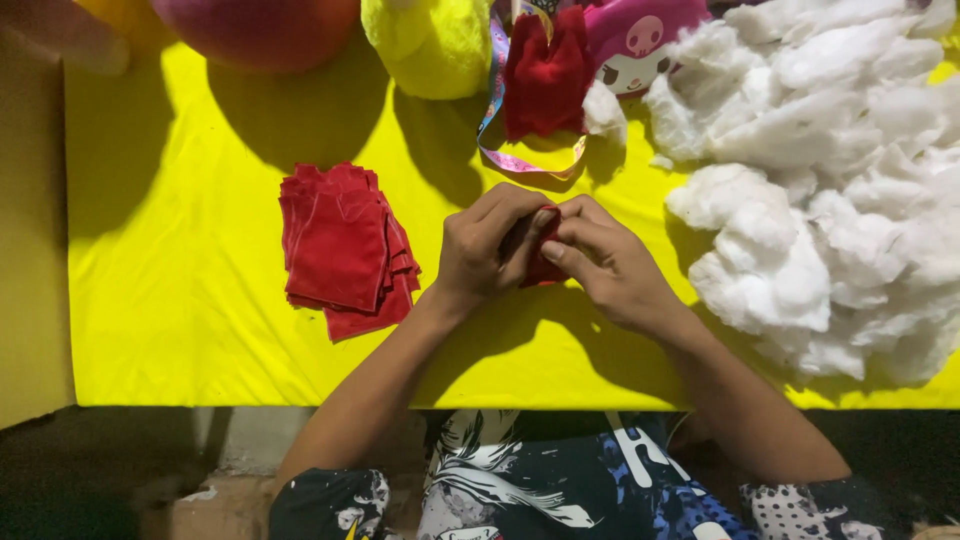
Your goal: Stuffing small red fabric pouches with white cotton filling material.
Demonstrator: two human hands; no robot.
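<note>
Both hands meet in a shared grip at the middle of the tabletop: the left hand [487, 250] and the right hand [610, 268] are each clenched around one small red fabric piece [540, 262], fingers curled over it so most of it is hidden. It sits just above the yellow cloth [180, 300] covering the tabletop. To the left lies a stack of red fabric pieces [345, 250], apart from the hands. On the right spreads a big heap of white stuffing [830, 170]. At the far edge are a red pouch [545, 75], a patterned ribbon [520, 160], a yellow plush [430, 45] and a pink plush toy [640, 35].
</note>
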